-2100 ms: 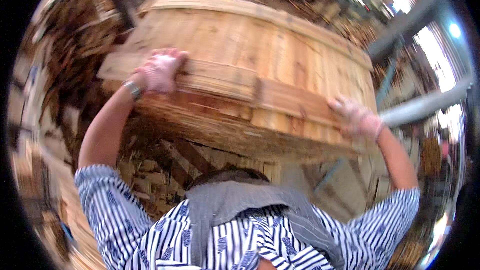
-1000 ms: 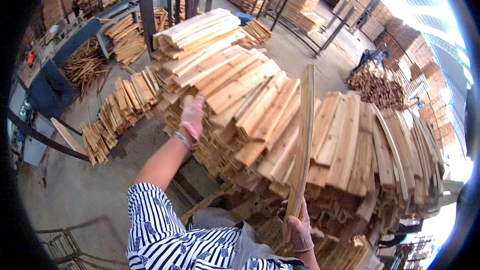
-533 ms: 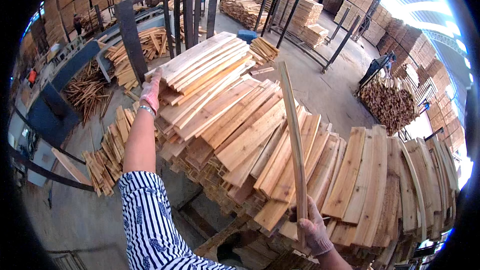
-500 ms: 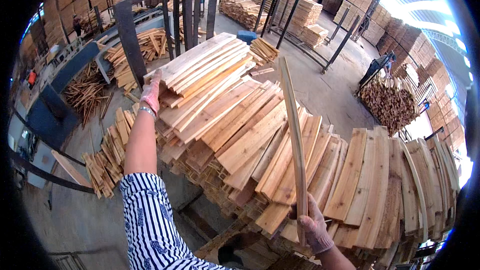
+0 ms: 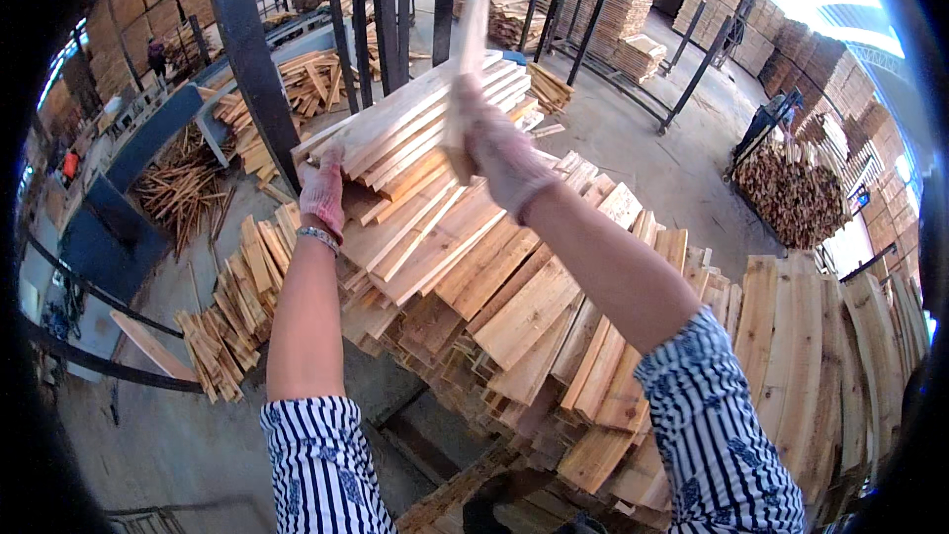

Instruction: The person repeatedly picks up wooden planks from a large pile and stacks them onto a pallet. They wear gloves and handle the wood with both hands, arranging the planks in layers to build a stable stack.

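My right hand, in a pale knit glove stained pink, grips a wooden board that stands almost upright and is blurred by motion. It hovers over the near side of a neat pile of planks at the far end of a long row. At that pile's left end, my left hand, gloved likewise, has its fingers closed around the end of a plank; part of the grip is hidden. Many loose planks lie fanned out beneath my right forearm and on toward the right.
A black metal frame rises behind the pile. Shorter offcuts lie at left, near a blue machine panel. Empty black racks stand farther back. At right is a bundle of sticks, with another person beside it.
My right hand has carried its board up and leftward, from the near right of the row to the far pile. The left hand stays at the pile's end.
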Demonstrator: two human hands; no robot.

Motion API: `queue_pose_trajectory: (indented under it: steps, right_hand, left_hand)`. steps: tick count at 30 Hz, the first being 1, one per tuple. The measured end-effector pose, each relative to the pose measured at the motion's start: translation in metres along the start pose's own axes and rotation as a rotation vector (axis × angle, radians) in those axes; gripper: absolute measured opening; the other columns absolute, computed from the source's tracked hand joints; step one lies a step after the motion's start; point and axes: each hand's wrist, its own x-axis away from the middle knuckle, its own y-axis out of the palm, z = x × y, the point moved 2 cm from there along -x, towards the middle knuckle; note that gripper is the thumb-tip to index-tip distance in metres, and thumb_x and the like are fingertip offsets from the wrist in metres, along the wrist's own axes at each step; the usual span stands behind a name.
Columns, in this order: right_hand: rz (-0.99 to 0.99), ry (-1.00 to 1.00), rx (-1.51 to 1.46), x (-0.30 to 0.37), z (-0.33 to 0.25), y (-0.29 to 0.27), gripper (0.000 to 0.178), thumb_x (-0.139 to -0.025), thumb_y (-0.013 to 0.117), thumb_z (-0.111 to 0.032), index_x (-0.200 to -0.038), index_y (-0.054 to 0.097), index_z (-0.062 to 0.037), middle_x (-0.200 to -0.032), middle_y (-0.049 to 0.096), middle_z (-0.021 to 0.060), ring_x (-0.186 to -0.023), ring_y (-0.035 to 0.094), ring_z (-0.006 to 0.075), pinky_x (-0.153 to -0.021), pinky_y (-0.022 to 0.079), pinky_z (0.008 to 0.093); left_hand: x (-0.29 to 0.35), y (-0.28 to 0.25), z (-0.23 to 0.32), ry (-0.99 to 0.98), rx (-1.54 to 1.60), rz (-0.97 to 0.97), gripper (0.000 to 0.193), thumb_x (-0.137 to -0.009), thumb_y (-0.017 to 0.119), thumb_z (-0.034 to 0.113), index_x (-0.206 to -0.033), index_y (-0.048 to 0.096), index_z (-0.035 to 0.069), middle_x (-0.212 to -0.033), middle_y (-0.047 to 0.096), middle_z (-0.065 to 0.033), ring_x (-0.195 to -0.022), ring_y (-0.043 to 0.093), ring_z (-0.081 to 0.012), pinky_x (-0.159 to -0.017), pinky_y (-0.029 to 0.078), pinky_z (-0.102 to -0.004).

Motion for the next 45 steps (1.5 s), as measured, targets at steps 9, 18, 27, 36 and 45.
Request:
queue_pose_trajectory:
  steps: [9, 18, 27, 36, 45]
  right_hand:
    - [0.352, 0.180, 0.534, -0.036, 0.076, 0.100, 0.104, -0.084, 0.064, -0.069, -0.156, 0.026, -0.0044, -0.158, 0.022, 0.0337, -0.142, 0.038, 0.0462, -0.114, 0.037, 0.0456]
    - [0.063, 0.136, 0.372, -0.012, 0.084, 0.090, 0.105, -0.088, 0.052, -0.075, -0.159, 0.019, -0.0045, -0.162, 0.011, 0.0310, -0.148, 0.022, 0.0480, -0.119, 0.029, 0.0514]
    - [-0.069, 0.166, -0.271, 0.057, 0.080, -0.005, 0.099, -0.086, 0.075, -0.045, -0.155, 0.017, -0.0041, -0.138, 0.051, 0.0213, -0.115, 0.062, 0.0288, -0.086, 0.058, 0.0386]
    - [-0.017, 0.338, 0.149, 0.156, 0.094, -0.169, 0.112, -0.084, 0.079, -0.044, -0.159, 0.008, -0.0010, -0.152, 0.040, 0.0225, -0.139, 0.043, 0.0310, -0.111, 0.043, 0.0381]
    - [-0.161, 0.365, 0.340, 0.139, 0.111, -0.160, 0.116, -0.084, 0.070, -0.060, -0.160, 0.007, 0.0000, -0.158, 0.030, 0.0272, -0.148, 0.029, 0.0329, -0.119, 0.029, 0.0375]
  left_hand:
    - [0.010, -0.014, 0.001, 0.048, -0.088, -0.002, 0.097, -0.092, 0.057, 0.065, -0.156, 0.025, 0.000, -0.156, 0.038, -0.0224, -0.142, 0.040, -0.0348, -0.114, 0.033, -0.0388]
    - [0.020, -0.034, -0.010, 0.209, -0.168, -0.026, 0.094, -0.092, 0.057, 0.067, -0.152, 0.033, -0.001, -0.147, 0.049, -0.0192, -0.129, 0.051, -0.0310, -0.108, 0.038, -0.0389]
    - [0.232, 0.035, 0.021, 0.335, -0.149, -0.048, 0.098, -0.084, 0.080, 0.030, -0.151, 0.020, -0.009, -0.140, 0.043, -0.0250, -0.130, 0.046, -0.0354, -0.111, 0.040, -0.0421]
    - [0.336, 0.035, -0.036, -0.180, 0.157, -0.409, 0.062, -0.104, 0.054, 0.024, -0.159, 0.029, 0.010, -0.157, 0.037, -0.0165, -0.139, 0.043, -0.0282, -0.114, 0.039, -0.0403]
    - [0.267, 0.038, -0.105, -0.497, 0.658, -0.570, 0.083, -0.091, 0.076, 0.032, -0.156, 0.028, 0.013, -0.138, 0.053, -0.0123, -0.124, 0.055, -0.0292, -0.104, 0.049, -0.0446]
